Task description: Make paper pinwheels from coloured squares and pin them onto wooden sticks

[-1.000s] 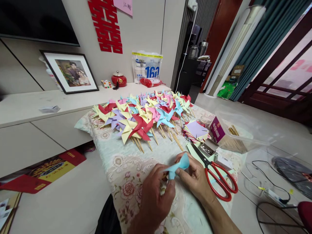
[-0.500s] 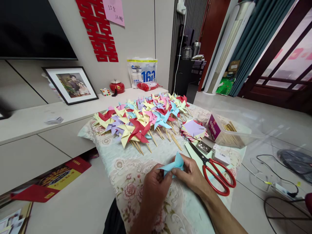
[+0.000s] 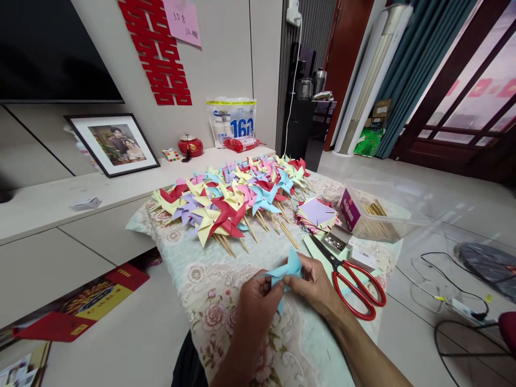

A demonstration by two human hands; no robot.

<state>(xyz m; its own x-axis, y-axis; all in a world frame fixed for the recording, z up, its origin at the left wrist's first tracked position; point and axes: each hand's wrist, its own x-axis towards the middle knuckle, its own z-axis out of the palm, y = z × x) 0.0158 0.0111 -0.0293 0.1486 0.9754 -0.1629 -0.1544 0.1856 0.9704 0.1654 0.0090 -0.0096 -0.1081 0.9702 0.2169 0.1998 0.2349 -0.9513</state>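
Between my two hands is a light-blue paper pinwheel (image 3: 291,264), partly folded, its blades bent toward the middle. My left hand (image 3: 260,295) pinches its left side with thumb and fingers. On the other side my right hand (image 3: 312,282) grips it, the thumb pressed near the centre. Part of the paper is hidden behind my fingers. Just right of my right hand, red-handled scissors (image 3: 355,285) lie on pale green paper. Beyond my hands, several finished pinwheels (image 3: 229,217) on wooden sticks lie in a heap.
A stack of coloured paper squares (image 3: 318,213) and a small box of metal pins (image 3: 335,242) lie beyond the scissors. A clear plastic bin (image 3: 395,228) holds sticks. The floral tablecloth (image 3: 213,312) covers the table. A framed photo (image 3: 110,145) stands on the white cabinet.
The light-blue paper has been folded further; a blade now stands up and another point shows below my fingers. My hands stay in nearly the same place. The view shifted slightly.
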